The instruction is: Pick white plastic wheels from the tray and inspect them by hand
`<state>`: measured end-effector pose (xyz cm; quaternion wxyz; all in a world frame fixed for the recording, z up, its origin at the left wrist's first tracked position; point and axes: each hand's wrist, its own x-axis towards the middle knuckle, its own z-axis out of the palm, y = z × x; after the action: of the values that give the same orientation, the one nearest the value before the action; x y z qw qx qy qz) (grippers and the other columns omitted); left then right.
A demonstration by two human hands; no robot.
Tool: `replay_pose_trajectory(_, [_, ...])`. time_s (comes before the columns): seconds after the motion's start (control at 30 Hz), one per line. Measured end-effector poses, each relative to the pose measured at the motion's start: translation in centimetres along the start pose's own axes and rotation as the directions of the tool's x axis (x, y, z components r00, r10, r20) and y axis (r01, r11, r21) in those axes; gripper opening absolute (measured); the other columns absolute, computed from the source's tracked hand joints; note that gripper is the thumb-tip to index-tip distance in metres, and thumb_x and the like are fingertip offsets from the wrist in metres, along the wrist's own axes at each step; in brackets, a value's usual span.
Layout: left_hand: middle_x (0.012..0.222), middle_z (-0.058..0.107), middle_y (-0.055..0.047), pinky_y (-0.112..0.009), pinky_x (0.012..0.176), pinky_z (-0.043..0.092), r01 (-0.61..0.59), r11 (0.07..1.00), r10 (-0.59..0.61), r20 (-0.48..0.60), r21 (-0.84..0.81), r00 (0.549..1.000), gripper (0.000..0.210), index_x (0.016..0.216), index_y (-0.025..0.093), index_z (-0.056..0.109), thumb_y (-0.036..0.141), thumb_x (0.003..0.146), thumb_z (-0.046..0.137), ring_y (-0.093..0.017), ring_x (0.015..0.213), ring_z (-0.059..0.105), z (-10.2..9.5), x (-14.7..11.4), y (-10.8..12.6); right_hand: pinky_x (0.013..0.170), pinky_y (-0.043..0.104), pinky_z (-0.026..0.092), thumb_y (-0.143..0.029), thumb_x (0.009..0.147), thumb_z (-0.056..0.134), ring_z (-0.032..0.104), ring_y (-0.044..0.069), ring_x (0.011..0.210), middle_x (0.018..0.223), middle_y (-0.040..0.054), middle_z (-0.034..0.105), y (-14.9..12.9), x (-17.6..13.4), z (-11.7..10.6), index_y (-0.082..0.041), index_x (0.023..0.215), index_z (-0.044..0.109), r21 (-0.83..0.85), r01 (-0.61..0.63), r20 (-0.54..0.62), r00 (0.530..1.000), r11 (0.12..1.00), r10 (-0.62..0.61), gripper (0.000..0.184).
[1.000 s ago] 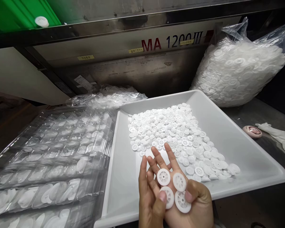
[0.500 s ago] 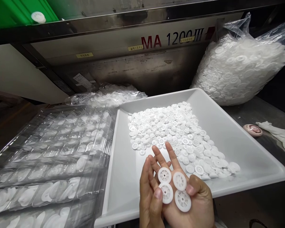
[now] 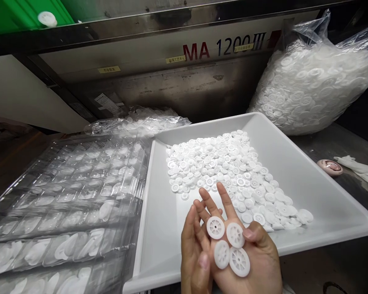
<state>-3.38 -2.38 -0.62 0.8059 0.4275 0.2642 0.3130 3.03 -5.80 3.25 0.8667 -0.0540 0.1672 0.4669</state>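
My right hand (image 3: 248, 261) is palm up with its fingers stretched forward, carrying several round white plastic wheels (image 3: 239, 261) with spokes and small centre holes. Its thumb rests at the edge of the upper right wheel (image 3: 235, 235). Close against it on the left is my left hand (image 3: 191, 253), fingers extended and partly hidden, its thumb apart from the wheels. Both hands are above the near edge of a pale grey tray (image 3: 159, 241). A pile of similar white wheels (image 3: 208, 159) is spread in that tray beyond my fingers.
Stacked clear plastic trays (image 3: 64, 196) with white parts in their pockets stand left. A large clear bag (image 3: 315, 85) of white wheels sits back right, a smaller bag (image 3: 144, 122) behind. A pink oval object (image 3: 329, 167) and white glove (image 3: 360, 171) lie right.
The wheels in my right palm have shifted and the lower left one has tilted. My left thumb has come off that wheel. The right hand has moved slightly right.
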Motion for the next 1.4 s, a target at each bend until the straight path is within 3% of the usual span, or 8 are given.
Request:
replay_pose_trajectory(0.27, [0.143, 0.038, 0.005, -0.04, 0.103, 0.037, -0.041, 0.966, 0.044, -0.006, 0.254, 0.999, 0.047, 0.124, 0.046, 0.042, 0.039, 0.08, 0.053, -0.028, 0.13, 0.035, 1.0, -0.9, 0.4, 0.101, 0.045, 0.032, -0.037, 0.075, 0.04, 0.05, 0.024, 0.119, 0.13, 0.0115, 0.053, -0.4, 0.0, 0.1, -0.023, 0.127, 0.05, 0.044, -0.038, -0.021, 0.999, 0.998, 0.039, 0.054])
replay_pose_trajectory(0.43, [0.144, 0.034, 0.008, -0.044, 0.107, 0.027, -0.13, 0.805, 0.181, -0.031, 0.579, 0.983, 0.048, 0.123, 0.049, 0.039, 0.034, 0.079, 0.052, -0.027, 0.136, 0.022, 1.3, -1.2, 0.1, 0.101, 0.045, 0.033, -0.041, 0.083, 0.037, 0.052, 0.021, 0.116, 0.13, 0.0054, 0.054, -0.6, 0.3, -1.2, -0.027, 0.127, 0.049, 0.033, -0.097, 0.046, 0.994, 0.995, 0.095, 0.048])
replay_pose_trajectory(0.63, [0.141, 0.037, 0.001, -0.049, 0.103, 0.03, -0.147, 0.661, 0.201, 0.014, 0.736, 0.979, 0.053, 0.124, 0.04, 0.04, 0.031, 0.073, 0.053, -0.03, 0.135, 0.022, 1.6, -1.3, 0.1, 0.095, 0.052, 0.039, -0.039, 0.083, 0.04, 0.051, 0.024, 0.116, 0.129, 0.0016, 0.053, -1.0, 0.4, -2.1, -0.032, 0.117, 0.057, -0.078, -0.12, 0.067, 0.99, 0.99, 0.125, 0.039])
replay_pose_trajectory(0.73, [0.142, 0.037, 0.0, -0.052, 0.106, 0.024, -0.147, 0.633, 0.183, 0.038, 0.76, 0.982, 0.057, 0.127, 0.038, 0.038, 0.03, 0.072, 0.053, -0.032, 0.134, 0.023, 1.6, -1.2, 0.2, 0.094, 0.051, 0.04, -0.039, 0.083, 0.041, 0.051, 0.024, 0.116, 0.127, 0.0035, 0.056, -1.0, 0.5, -2.0, -0.03, 0.118, 0.058, -0.088, -0.092, 0.042, 0.995, 0.992, 0.096, 0.039])
replay_pose_trajectory(0.87, [0.141, 0.038, -0.003, -0.054, 0.106, 0.022, -0.14, 0.681, 0.164, 0.036, 0.719, 0.986, 0.053, 0.125, 0.035, 0.041, 0.032, 0.074, 0.054, -0.032, 0.134, 0.024, 1.4, -0.8, 0.0, 0.095, 0.051, 0.039, -0.041, 0.083, 0.039, 0.047, 0.024, 0.12, 0.128, 0.0041, 0.055, -0.9, 0.5, -1.8, -0.027, 0.116, 0.059, -0.056, -0.087, 0.019, 0.996, 0.995, 0.088, 0.041])
replay_pose_trajectory(1.07, [0.138, 0.043, 0.004, -0.055, 0.106, 0.02, -0.128, 0.691, 0.143, 0.039, 0.711, 0.989, 0.044, 0.122, 0.044, 0.042, 0.033, 0.08, 0.052, -0.029, 0.133, 0.025, 1.2, -0.4, 0.3, 0.094, 0.053, 0.039, -0.044, 0.081, 0.038, 0.046, 0.025, 0.122, 0.13, 0.003, 0.054, -0.7, 0.3, -1.5, -0.028, 0.117, 0.059, -0.02, -0.071, 0.011, 0.997, 0.997, 0.072, 0.044])
replay_pose_trajectory(1.2, [0.143, 0.036, 0.004, -0.053, 0.108, 0.017, -0.053, 0.754, 0.047, 0.026, 0.655, 0.999, 0.04, 0.121, 0.043, 0.043, 0.035, 0.082, 0.05, -0.026, 0.135, 0.022, 1.0, -0.3, 0.6, 0.095, 0.052, 0.038, -0.044, 0.081, 0.038, 0.044, 0.024, 0.124, 0.131, 0.0022, 0.053, -0.6, 0.3, -1.5, -0.029, 0.119, 0.057, -0.003, -0.072, 0.011, 0.997, 0.997, 0.072, 0.045])
replay_pose_trajectory(1.4, [0.141, 0.037, 0.0, -0.045, 0.109, 0.021, -0.074, 0.748, 0.054, 0.051, 0.66, 0.997, 0.043, 0.123, 0.036, 0.043, 0.037, 0.081, 0.05, -0.024, 0.134, 0.026, 0.9, -0.1, 0.8, 0.098, 0.051, 0.036, -0.042, 0.082, 0.038, 0.039, 0.021, 0.128, 0.131, 0.003, 0.054, -0.8, 0.3, -1.7, -0.027, 0.118, 0.058, 0.064, -0.078, 0.032, 0.997, 0.995, 0.076, 0.044])
